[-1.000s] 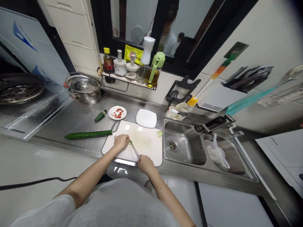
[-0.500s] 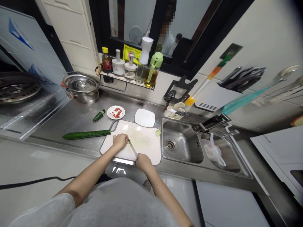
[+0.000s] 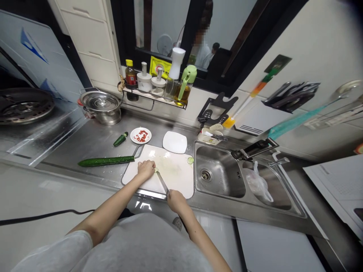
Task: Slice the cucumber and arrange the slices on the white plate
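Note:
My left hand (image 3: 146, 169) rests on the white cutting board (image 3: 178, 182), fingers bent and closed on a small cucumber slice (image 3: 156, 170); the fingers hide part of it. My right hand (image 3: 177, 201) grips the handle of a knife (image 3: 162, 182) near the board's front edge. The blade slants up and left, its tip close beside the slice. More cut cucumber (image 3: 190, 161) lies at the board's right edge. A long cucumber (image 3: 105, 161) lies left of the board, its cut end over the board's handle. Behind it is a short cucumber piece (image 3: 120, 139).
Behind the board stand a plate of chopped red bits (image 3: 135, 140) and a white plate (image 3: 174, 142). To the right is a sink (image 3: 224, 170) with a faucet (image 3: 251, 149). A steel pot (image 3: 107, 113) stands back left, below the seasoning rack (image 3: 154, 97).
The knife and my right hand have shifted slightly right, the tip moving off the slice to beside it. My left hand stays at the slice. The whole view has shifted a little.

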Demonstrator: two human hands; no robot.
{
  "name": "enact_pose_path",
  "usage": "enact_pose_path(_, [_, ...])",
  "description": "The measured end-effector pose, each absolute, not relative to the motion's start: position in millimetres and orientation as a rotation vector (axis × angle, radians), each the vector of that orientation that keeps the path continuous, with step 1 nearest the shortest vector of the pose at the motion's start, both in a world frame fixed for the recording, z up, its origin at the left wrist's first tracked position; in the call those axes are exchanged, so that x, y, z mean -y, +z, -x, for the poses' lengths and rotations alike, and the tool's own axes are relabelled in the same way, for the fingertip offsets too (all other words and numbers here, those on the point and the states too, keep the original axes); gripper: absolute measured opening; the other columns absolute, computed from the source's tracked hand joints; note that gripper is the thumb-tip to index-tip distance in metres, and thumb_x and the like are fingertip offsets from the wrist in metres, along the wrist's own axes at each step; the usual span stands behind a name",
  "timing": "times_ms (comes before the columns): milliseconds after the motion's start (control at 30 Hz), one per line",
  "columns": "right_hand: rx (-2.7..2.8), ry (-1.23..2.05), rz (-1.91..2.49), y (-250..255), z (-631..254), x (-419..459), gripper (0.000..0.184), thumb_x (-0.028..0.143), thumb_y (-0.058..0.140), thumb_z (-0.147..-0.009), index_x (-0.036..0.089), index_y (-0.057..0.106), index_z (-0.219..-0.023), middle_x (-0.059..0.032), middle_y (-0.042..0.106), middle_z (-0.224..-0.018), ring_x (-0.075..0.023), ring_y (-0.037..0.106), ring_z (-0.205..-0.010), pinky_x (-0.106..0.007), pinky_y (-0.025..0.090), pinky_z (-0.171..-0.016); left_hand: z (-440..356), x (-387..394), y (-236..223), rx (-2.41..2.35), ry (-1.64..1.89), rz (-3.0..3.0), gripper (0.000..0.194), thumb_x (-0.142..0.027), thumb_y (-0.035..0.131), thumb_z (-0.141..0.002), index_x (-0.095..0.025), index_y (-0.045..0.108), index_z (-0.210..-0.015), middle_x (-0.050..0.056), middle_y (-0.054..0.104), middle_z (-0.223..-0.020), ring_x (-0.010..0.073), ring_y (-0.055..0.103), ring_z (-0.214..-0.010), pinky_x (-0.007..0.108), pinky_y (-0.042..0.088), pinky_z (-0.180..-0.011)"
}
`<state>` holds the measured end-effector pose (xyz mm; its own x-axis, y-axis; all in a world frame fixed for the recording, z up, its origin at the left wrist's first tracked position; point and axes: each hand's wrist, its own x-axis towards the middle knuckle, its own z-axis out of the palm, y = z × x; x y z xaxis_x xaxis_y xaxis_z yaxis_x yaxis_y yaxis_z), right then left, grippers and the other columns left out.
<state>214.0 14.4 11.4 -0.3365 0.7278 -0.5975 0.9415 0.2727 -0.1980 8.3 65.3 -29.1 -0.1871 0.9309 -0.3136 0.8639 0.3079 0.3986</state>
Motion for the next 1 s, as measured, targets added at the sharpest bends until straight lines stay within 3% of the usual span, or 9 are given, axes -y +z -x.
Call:
enact_pose_path(200, [-2.208, -0.770, -1.553, 13, -234, -9, 0.030, 0.024, 0.043, -0.091, 0.015, 0.067, -0.105, -0.0152, 0.071, -0.105, -0.0237, 0.065, -0.100, -0.027, 0.041, -0.074, -15, -64, -23, -2.065, 0.237, -1.589, 0.020, -0.015, 0.046, -0.082, -0.022, 0.064, -0.087, 0.006, 0.071, -0.100, 0.0243, 0.059, -0.099, 0.041, 0.031, -0.088])
enact_pose_path(467, [-2.190, -0.750, -1.773, 13, -257, -19, 0.029, 0.028, 0.039, -0.096, 0.014, 0.062, -0.107, -0.0129, 0.071, -0.103, -0.0206, 0.064, -0.098, -0.024, 0.037, -0.074, -7, -49, -8, -2.018, 0.370, -1.523, 0.016, -0.021, 0.049, -0.081, -0.024, 0.063, -0.087, 0.001, 0.073, -0.091, 0.0208, 0.063, -0.091, 0.037, 0.032, -0.087])
enact_pose_path(800, [-2.129, -0.756, -1.897, 10, -264, -33, 0.033, 0.028, 0.038, -0.096, 0.013, 0.058, -0.118, -0.0153, 0.069, -0.111, -0.0219, 0.063, -0.104, -0.025, 0.039, -0.079, 48, -37, -8, -2.146, 0.338, -1.411, 0.011, -0.026, 0.057, -0.078, -0.024, 0.063, -0.087, -0.002, 0.073, -0.092, 0.0182, 0.064, -0.089, 0.030, 0.036, -0.080])
enact_pose_path(1000, [-2.154, -0.744, -1.869, 1, -261, -35, 0.031, 0.029, 0.038, -0.096, 0.014, 0.058, -0.115, -0.0142, 0.069, -0.111, -0.0210, 0.064, -0.101, -0.024, 0.038, -0.076, 55, -36, -18, -2.137, 0.370, -1.458, 0.014, -0.020, 0.052, -0.081, -0.024, 0.062, -0.089, 0.000, 0.072, -0.091, 0.0167, 0.064, -0.086, 0.025, 0.038, -0.072])
